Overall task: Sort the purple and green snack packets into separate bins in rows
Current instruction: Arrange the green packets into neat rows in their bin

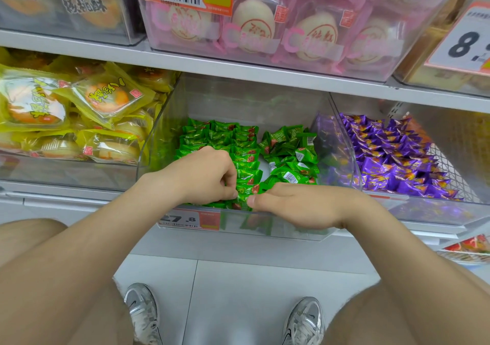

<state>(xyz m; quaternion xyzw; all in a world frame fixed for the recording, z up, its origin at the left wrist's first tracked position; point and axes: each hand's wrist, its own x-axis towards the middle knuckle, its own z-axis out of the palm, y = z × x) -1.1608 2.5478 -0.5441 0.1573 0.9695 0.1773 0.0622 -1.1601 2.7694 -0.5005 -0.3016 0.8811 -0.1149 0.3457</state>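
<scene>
Small foil-wrapped green packets (245, 159) are kept in the clear middle bin (265, 226) on the shelf, and the purple packets (392, 156) in the clear bin (424, 208) just beside it on the right. No purple packet is seen among the green, nor a green one among the purple. A green packet at the front of the bin (245, 199) is pinched from both sides: the left hand (204, 175) is curled over the near end of the rows with its fingers (230, 193) closed on the wrapper, and the right hand (299, 206) is pressed to it with thumb and curled fingers. The packets are judged to be light, soft and crinkly, with slick film that may slip. They are best taken across the padded middle or by a crimped end, and pressed only gently. 2 hands and 2 bins are counted. About 3 tidy rows of green are seen on the left, with 1 loose heap still to be lined up on the right. Exact packet numbers cannot be counted in either bin.
</scene>
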